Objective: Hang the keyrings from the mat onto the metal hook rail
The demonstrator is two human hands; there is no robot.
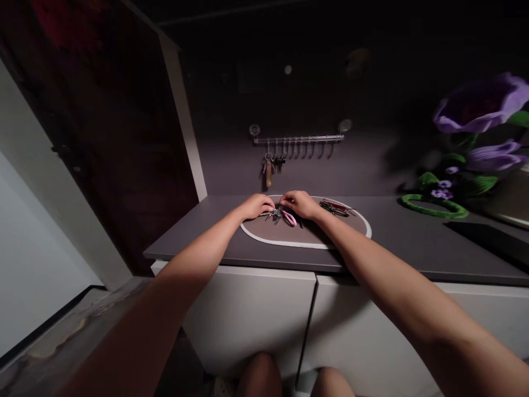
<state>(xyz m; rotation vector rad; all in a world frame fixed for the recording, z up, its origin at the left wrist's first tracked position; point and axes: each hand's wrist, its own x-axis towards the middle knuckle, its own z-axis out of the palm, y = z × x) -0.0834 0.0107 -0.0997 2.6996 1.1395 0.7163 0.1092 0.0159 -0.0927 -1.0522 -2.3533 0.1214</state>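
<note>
On the oval brown mat (268, 232) with a white rim lies a bunch of silver keys (274, 215), with a pink loop strap (290, 219) beside it. My left hand (257, 206) rests at the left of this bunch, its curled fingers closed on the keys. From the right, my right hand (302, 204) reaches in with thumb and fingertips pinched together just above the pink strap. What is between those fingertips is too small to make out. Right of that hand lies a second pile of keys (335, 208) with a red piece among them.
A clear hook rail (298, 139) on the wall carries a key ring with a brown tag (269, 173) and another small bunch of keys (280, 162). Purple flowers (491, 157) and a green ring (433, 209) stand right on the grey counter (397, 242). White cabinet doors (252, 309) are below.
</note>
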